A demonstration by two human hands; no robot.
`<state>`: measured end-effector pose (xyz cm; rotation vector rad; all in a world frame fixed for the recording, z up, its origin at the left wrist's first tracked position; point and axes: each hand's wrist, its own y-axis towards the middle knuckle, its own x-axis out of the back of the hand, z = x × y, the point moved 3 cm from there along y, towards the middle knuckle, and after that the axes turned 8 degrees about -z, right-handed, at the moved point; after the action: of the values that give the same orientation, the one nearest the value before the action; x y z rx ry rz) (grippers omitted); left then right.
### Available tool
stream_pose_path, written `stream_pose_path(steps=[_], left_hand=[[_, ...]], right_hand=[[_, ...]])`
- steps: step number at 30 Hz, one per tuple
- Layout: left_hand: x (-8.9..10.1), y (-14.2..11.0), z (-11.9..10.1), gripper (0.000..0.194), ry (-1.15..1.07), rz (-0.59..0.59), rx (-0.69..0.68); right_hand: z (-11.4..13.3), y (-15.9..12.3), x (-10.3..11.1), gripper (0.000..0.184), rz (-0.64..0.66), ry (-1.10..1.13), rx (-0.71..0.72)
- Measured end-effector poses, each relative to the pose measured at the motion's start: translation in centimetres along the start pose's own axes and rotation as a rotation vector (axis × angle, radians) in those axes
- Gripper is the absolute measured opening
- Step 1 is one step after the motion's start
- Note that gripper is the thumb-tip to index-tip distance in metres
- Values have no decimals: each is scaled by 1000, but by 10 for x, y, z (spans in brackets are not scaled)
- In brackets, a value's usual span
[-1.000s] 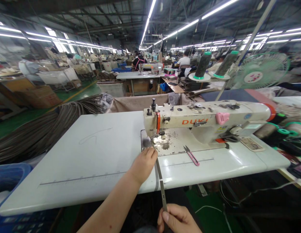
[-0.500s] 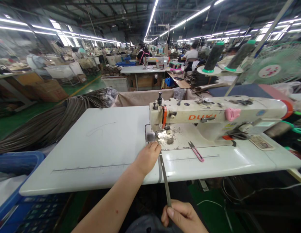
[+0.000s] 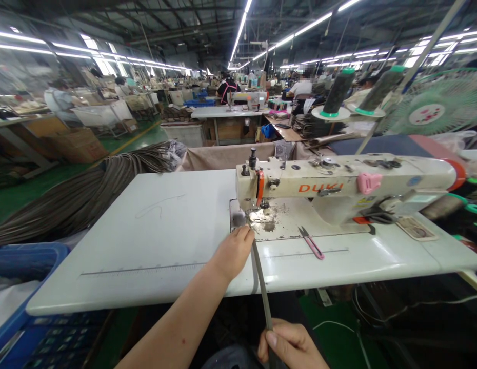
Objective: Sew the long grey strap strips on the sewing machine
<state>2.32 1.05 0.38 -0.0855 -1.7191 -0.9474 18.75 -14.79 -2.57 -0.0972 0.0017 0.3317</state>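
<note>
A narrow grey-brown fabric strap (image 3: 262, 287) runs from the sewing machine (image 3: 292, 177) down over the table's front edge toward me. Close in front of the presser foot, my left hand (image 3: 234, 250) is closed on the strap, fingertips pressed together at the needle plate (image 3: 277, 218). Below the table edge, my right hand (image 3: 290, 344) pinches the strap's lower part between thumb and fingers, keeping it fairly straight. The strap's far end is hidden by my left fingers and the machine head. Pink-handled thread snips (image 3: 311, 243) lie on the table to the right of the needle plate.
A large bundle of similar straps (image 3: 69, 192) drapes beyond the table's left side, above a blue crate (image 3: 31, 251). Dark thread cones (image 3: 338, 92) and a green fan (image 3: 431, 110) stand behind the machine. Several people work farther back.
The strap has slid forward under my left hand; a pale joint and a slot-like mark below those fingers no longer show. Both hands stay in nearly the same places.
</note>
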Motion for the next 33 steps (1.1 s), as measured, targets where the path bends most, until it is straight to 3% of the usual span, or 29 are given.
stream_pose_path(steps=[9, 15, 20, 24, 26, 29, 33], left_hand=[[-4, 2, 1, 28, 7, -34, 16], [-1, 0, 1, 24, -7, -4, -20], [-1, 0, -1, 23, 8, -17, -30], [-7, -4, 1, 26, 32, -29, -40], [-10, -5, 2, 29, 50, -27, -58], [-13, -6, 3, 31, 79, -35, -85], [-14, -5, 2, 31, 96, -53, -84]], right_hand=[[13, 0, 2, 54, 56, -16, -6], [28, 3, 8, 54, 9, -152, 103], [53, 13, 38, 31, -262, -493, 240], [64, 32, 84, 26, -648, -870, 336], [62, 43, 107, 32, -824, -1100, 298], [55, 59, 130, 36, -874, -1253, 198], [51, 68, 141, 21, -844, -1049, 197]])
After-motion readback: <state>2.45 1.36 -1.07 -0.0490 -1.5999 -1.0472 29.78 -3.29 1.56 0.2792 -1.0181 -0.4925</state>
